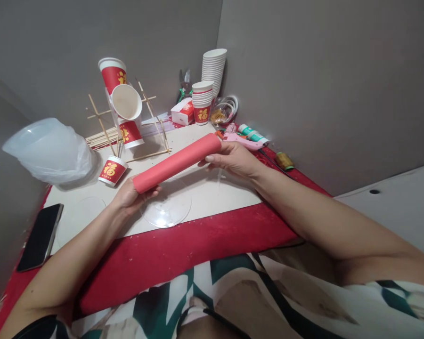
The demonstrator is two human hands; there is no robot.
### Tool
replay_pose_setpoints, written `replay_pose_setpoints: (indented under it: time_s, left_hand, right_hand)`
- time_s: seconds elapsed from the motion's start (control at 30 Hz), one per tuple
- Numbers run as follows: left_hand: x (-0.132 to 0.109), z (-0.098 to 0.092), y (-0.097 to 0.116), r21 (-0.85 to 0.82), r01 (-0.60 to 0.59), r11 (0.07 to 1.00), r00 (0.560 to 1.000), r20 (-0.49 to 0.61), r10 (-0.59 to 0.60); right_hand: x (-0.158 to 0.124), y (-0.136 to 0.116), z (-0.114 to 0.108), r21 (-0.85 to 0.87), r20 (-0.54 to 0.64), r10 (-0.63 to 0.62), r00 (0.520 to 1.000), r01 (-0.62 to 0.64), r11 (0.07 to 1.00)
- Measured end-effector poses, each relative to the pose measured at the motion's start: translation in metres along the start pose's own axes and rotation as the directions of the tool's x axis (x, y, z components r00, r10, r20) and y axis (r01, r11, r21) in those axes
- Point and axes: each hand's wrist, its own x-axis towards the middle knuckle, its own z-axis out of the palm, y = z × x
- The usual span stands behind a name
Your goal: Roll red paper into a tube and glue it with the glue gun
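Observation:
A red paper tube point(176, 163) slants above the white board, its right end higher in the picture. Around its lower left end my left hand point(130, 195) is closed, with fingertips showing beneath. My right hand point(233, 159) grips the other end between thumb and fingers. Below the tube, a clear round plastic disc point(166, 212) lies on the board. Behind it stands a frame of thin wooden sticks point(149, 154) beside several joined red-and-white paper cups point(127, 102). Another small paper cup point(113, 170) rests tilted near my left hand.
A bag-covered translucent container point(56, 153) and a black phone point(40, 238) are on the left. At the back stand stacked paper cups point(202, 101), pliers point(184, 87) and a small box point(183, 112). A pink glue gun point(242, 139) and a thread spool point(284, 161) lie right.

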Motion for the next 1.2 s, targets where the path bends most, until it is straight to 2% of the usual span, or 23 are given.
replay_pose_setpoints:
  time_s: [0.17, 0.37, 0.5, 0.67, 0.93, 1.07, 1.2]
  left_hand:
    - [-0.008, 0.006, -0.002, 0.087, -0.185, 0.979, 0.982, 0.059, 0.181]
    - [-0.014, 0.015, -0.002, 0.116, -0.249, 0.961, 0.966, -0.040, 0.255]
    - [-0.016, 0.017, -0.004, 0.120, -0.336, 0.934, 0.936, -0.072, 0.346]
    - [-0.020, 0.015, -0.005, 0.213, -0.402, 0.891, 0.913, 0.021, 0.407]
    - [-0.019, 0.010, -0.009, 0.251, -0.412, 0.876, 0.907, 0.016, 0.421]
    - [-0.020, 0.008, -0.011, 0.312, -0.442, 0.841, 0.890, 0.036, 0.455]
    - [-0.023, 0.008, -0.009, 0.371, -0.469, 0.802, 0.877, 0.087, 0.472]
  right_hand:
    - [0.001, 0.000, -0.001, 0.082, 0.007, 0.029, 1.000, -0.030, 0.996]
    - [-0.003, -0.004, 0.005, 0.216, -0.017, 0.084, 0.996, -0.078, 0.973]
    - [-0.006, -0.009, 0.013, 0.268, -0.033, 0.122, 0.992, -0.109, 0.957]
    - [-0.004, -0.006, 0.012, 0.368, -0.072, 0.188, 0.980, -0.149, 0.918]
    - [-0.001, -0.009, -0.004, 0.329, -0.070, 0.264, 0.962, -0.227, 0.916]
    - [0.000, -0.012, -0.010, 0.315, -0.077, 0.311, 0.947, -0.273, 0.909]
    - [0.001, -0.013, -0.016, 0.250, -0.017, 0.310, 0.951, -0.296, 0.922]
